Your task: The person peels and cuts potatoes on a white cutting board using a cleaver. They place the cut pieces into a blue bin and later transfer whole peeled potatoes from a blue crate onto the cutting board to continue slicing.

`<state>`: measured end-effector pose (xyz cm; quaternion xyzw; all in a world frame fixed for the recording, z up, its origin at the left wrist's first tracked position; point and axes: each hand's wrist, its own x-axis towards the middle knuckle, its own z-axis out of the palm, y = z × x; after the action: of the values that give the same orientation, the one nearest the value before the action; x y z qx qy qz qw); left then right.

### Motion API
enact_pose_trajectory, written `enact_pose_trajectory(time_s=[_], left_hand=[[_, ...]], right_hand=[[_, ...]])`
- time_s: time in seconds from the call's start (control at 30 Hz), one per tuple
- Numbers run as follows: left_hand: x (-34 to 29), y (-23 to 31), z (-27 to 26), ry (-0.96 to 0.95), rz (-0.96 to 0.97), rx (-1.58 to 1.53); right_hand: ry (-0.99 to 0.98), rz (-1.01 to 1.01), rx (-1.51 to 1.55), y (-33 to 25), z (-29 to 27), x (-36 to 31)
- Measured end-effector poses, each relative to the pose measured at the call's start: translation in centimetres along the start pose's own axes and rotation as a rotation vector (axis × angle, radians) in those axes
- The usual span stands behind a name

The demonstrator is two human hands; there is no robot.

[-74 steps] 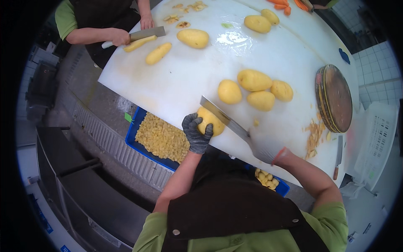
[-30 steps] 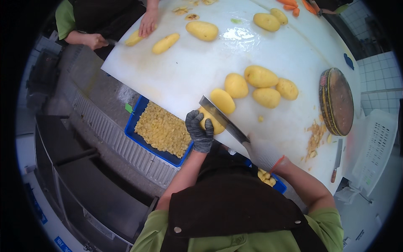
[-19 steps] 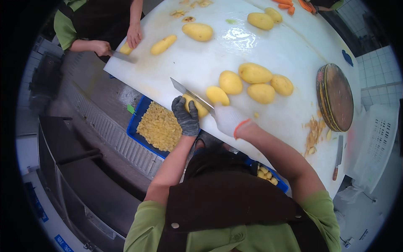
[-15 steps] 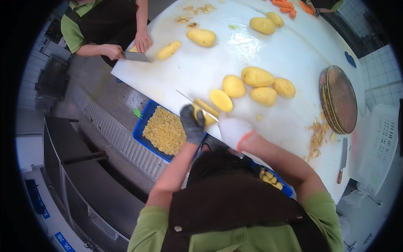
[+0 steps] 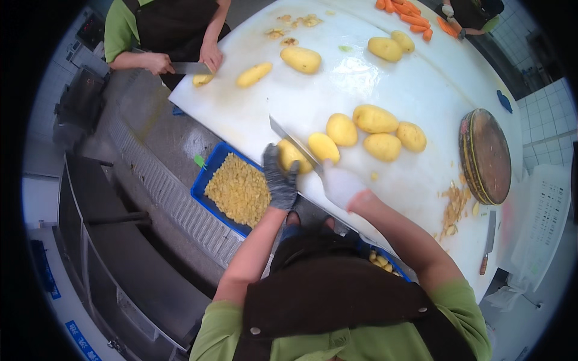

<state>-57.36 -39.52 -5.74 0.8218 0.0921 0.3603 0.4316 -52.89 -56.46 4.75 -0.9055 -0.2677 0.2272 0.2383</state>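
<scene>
My left hand (image 5: 280,183), in a dark translucent glove, grips a peeled yellow potato (image 5: 292,156) at the near edge of the white table. In a white glove, my right hand (image 5: 342,186) is closed round the handle of a knife (image 5: 288,136). Its long blade lies along the potato's right side, pointing away and to the left; whether it has cut in, I cannot tell. Just right of the blade rests a cut potato half (image 5: 323,148), its flat face up. Several whole peeled potatoes (image 5: 374,119) are grouped beyond it.
Below the table edge stands a blue bin (image 5: 198,191) of diced potato. A round chopping block (image 5: 485,157), peelings (image 5: 454,207) and a second knife (image 5: 490,240) are at right. Far left, a co-worker's hands (image 5: 211,56) cut potato. Carrots (image 5: 412,17) lie at the back.
The blade has shifted from across the potato in my left hand to its right side, and more of the potato shows. The whole view has moved slightly.
</scene>
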Motion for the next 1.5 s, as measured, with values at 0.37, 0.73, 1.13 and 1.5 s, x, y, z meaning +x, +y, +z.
enact_pose_trajectory(time_s=[0.37,0.73,1.13,1.5], left_hand=[[2.4,0.1,-0.2,0.176,-0.244,-0.120],[0.7,-0.1,2.0,-0.108,-0.035,0.086],[1.3,-0.3,2.9,-0.185,-0.249,-0.063],[0.5,-0.7,2.5,-0.110,-0.216,-0.147]], right_hand=[[-0.032,0.014,0.027,-2.4,-2.9,-0.8],[0.026,0.020,0.054,2.4,0.8,1.8],[0.318,0.022,0.028,7.2,-3.2,-2.9],[-0.050,0.013,-0.198,4.2,-7.5,-3.3]])
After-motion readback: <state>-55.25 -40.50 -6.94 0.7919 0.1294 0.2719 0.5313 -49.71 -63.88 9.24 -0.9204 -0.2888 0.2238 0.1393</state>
